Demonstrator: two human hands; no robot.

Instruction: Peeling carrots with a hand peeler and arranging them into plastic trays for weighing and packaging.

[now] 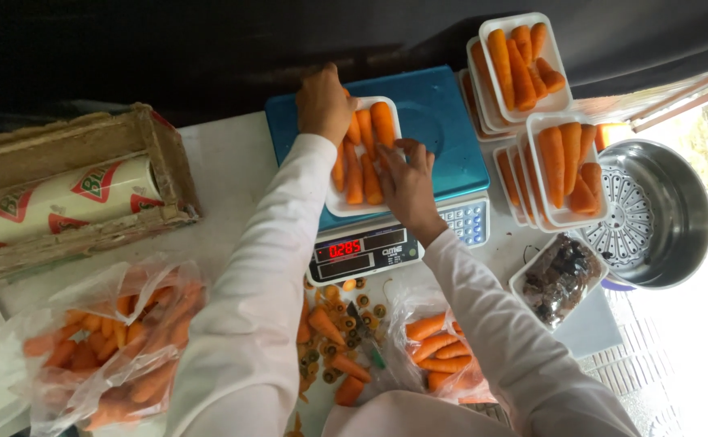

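Arranging carrots (368, 154) in white tray (339, 204) on blue scale (443, 121) near surface's far edge; left hand (324, 103) gripping tray's rim, right hand (406, 182) spread on carrots; likely needing weight check.

Strong daylight from the right; lower right corner blown out to white. Glare on the steel bowl (653, 214) rim. Top band dark, nearly black. Worktop (224, 170) evenly lit, soft shadows. Centre sharp; plastic bags at bottom edge slightly blurred.
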